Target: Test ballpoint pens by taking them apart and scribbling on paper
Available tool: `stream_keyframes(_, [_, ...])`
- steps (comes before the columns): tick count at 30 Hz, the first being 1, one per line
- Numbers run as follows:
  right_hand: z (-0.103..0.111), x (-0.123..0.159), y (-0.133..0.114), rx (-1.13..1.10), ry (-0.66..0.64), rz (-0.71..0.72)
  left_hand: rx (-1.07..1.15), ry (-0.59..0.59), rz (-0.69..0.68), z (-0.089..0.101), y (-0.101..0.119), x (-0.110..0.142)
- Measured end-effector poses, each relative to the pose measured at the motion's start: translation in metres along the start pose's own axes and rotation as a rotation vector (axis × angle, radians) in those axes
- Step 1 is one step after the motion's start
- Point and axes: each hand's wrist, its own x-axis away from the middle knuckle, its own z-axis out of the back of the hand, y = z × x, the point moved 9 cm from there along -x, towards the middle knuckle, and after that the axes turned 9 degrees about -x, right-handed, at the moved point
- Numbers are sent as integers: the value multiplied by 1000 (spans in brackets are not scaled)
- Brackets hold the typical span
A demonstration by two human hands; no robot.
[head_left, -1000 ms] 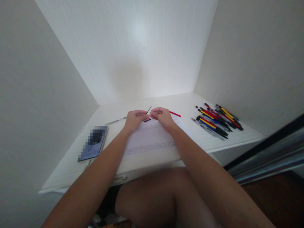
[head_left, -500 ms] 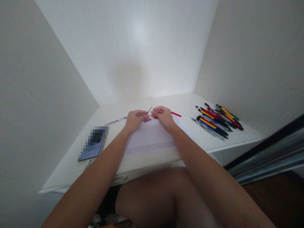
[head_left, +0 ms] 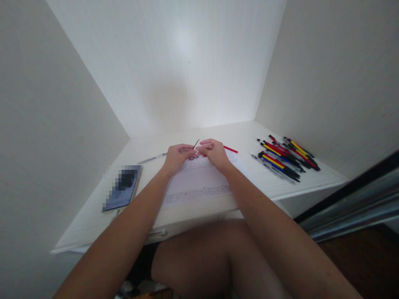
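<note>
Over the far part of a written sheet of paper (head_left: 199, 181), my left hand (head_left: 178, 159) is closed in a pinch. A thin dark stick (head_left: 196, 144), like a pen refill, slants up from its fingertips. My right hand (head_left: 215, 153) is also closed, its thumb and forefinger pinched right beside the left fingertips. Whatever lies between those right fingers is too small to make out. A red pen-like stick (head_left: 231, 149) lies behind the right hand, partly hidden by it. Left of my left hand rests a clear pen (head_left: 151, 159), its right end covered. Small dark bits show under the left fingertips.
On the right of the white desk (head_left: 237, 132) lies a pile of pens (head_left: 280, 155) in several colours. A phone (head_left: 123, 187) with a blurred screen lies at left. Walls enclose the desk at the back and both sides. My legs are under its front edge.
The right fingertips have shifted slightly left and now meet the left fingertips. The dark stick has barely moved; everything else stays in place.
</note>
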Motion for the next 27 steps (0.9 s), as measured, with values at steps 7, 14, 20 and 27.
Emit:
stream_keyframes(7, [-8, 3, -5, 57, -36, 8, 150, 54, 68, 5, -7, -1])
stream_keyframes(14, [57, -11, -33, 926, -10, 10, 115, 122, 120, 8, -14, 0])
stream_keyframes(20, [108, -2, -26, 1341, 198, -295, 33, 78, 100, -1, -14, 0])
stream_keyframes(27, [63, -5, -31, 1197, 35, 37, 32, 94, 75, 3, -6, 1])
